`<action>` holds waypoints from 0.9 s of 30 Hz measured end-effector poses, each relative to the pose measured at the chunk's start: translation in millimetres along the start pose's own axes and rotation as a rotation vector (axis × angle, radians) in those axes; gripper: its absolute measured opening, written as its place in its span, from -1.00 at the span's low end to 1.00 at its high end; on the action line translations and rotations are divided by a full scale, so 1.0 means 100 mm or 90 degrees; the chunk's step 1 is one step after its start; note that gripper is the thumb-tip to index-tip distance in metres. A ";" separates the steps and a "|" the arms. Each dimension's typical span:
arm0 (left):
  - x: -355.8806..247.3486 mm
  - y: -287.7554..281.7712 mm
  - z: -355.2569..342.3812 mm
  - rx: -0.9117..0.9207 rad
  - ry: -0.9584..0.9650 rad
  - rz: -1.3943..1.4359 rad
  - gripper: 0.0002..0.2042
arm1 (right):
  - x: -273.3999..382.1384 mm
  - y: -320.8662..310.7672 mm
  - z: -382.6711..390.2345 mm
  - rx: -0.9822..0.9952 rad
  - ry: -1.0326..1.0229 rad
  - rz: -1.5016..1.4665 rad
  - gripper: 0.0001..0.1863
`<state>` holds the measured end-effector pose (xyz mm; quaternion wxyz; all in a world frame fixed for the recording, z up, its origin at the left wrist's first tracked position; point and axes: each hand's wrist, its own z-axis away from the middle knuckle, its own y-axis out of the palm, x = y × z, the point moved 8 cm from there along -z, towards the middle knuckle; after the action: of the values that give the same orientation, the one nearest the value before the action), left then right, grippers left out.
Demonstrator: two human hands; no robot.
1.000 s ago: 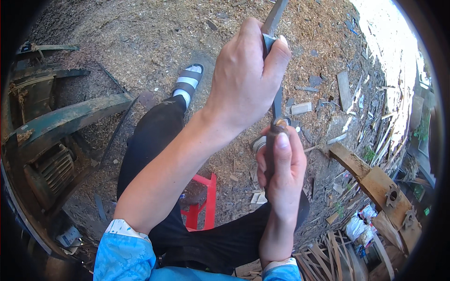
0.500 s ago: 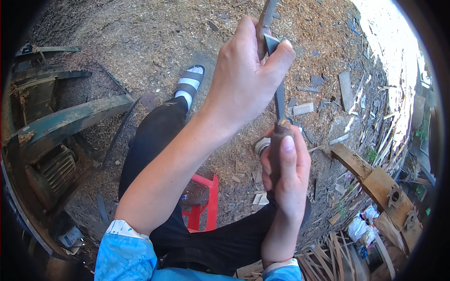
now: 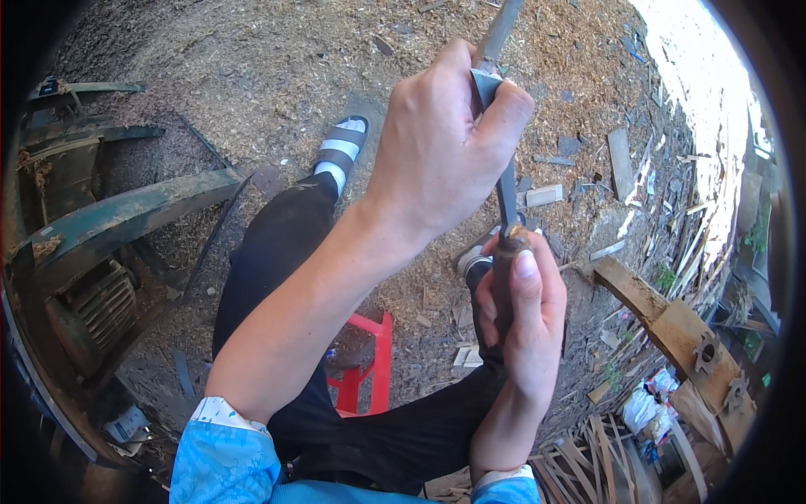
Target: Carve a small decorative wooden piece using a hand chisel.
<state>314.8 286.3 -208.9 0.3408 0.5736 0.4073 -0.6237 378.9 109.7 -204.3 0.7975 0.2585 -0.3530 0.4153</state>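
Note:
My left hand (image 3: 441,147) is closed around a long grey metal tool (image 3: 506,189), a flat file or blade that runs from the top edge down to my right hand. My right hand (image 3: 525,323) grips a short dark wooden piece (image 3: 502,277) upright, thumb along its side. The tool's lower end touches the top of that wooden piece. Both hands are raised above my lap; my legs in black trousers (image 3: 277,252) stretch out below them.
A red plastic stool (image 3: 369,365) shows between my legs. A green metal machine frame (image 3: 109,227) with a motor stands at the left. The ground is covered in sawdust and wood scraps; wooden blocks (image 3: 672,328) and slats lie at the right.
My left hand has shifted slightly with the tool, its grip sliding along the blade. My right hand and the wooden piece stay almost in place.

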 end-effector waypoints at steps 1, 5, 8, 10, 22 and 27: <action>-0.01 0.00 0.00 -0.001 0.001 -0.001 -0.77 | 0.00 0.06 0.02 0.001 -0.001 0.000 -0.64; -0.03 0.03 0.00 0.001 -0.038 -0.004 -0.75 | -0.09 0.21 0.09 -0.088 0.001 0.004 -0.66; 0.04 0.07 -0.01 0.014 -0.073 0.017 -0.75 | -0.10 0.22 0.05 -0.109 -0.053 0.011 -0.67; 0.13 0.09 -0.03 0.023 -0.088 0.052 -0.75 | -0.08 0.20 0.01 -0.077 0.012 -0.001 -0.65; -0.02 0.04 0.01 0.028 -0.011 0.019 -0.77 | 0.08 -0.18 -0.03 0.064 -0.012 0.070 -0.62; -0.06 -0.03 0.01 -0.038 0.002 0.010 -0.75 | 0.06 -0.07 -0.02 0.043 -0.035 0.055 -0.66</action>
<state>312.1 286.1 -202.7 0.3622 0.5671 0.4217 -0.6077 388.0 110.2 -201.5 0.7594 0.2814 -0.3715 0.4540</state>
